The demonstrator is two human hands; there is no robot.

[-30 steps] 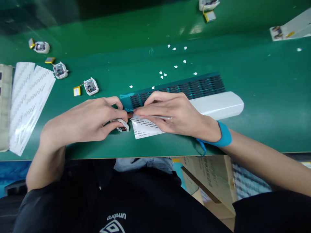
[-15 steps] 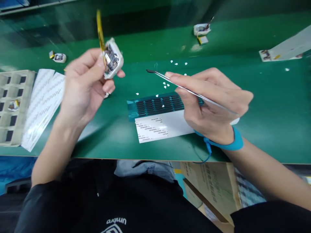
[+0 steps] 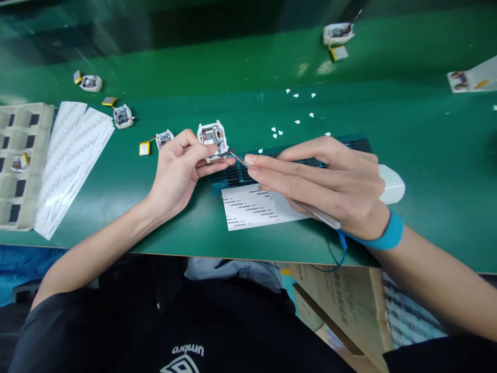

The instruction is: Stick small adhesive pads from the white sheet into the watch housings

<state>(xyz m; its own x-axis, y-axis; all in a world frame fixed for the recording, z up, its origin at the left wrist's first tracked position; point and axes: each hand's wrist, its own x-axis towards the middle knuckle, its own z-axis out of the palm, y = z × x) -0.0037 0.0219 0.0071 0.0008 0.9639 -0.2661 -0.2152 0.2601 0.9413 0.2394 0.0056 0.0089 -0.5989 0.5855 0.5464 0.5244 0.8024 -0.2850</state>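
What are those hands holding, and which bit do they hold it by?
The left hand holds an open white case by its near edge; the right hand holds metal tweezers close to the tip.

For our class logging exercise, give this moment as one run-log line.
left hand: holds open white housing | right hand: holds tweezers, pointing toward white housing | nearby: printed white sheets, partitioned tray

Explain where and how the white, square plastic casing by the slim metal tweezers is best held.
The casing is probably best held by its outer side walls, with the left hand coming from the left: its open face bares a circuit board, and the metal tweezers point in from the right.
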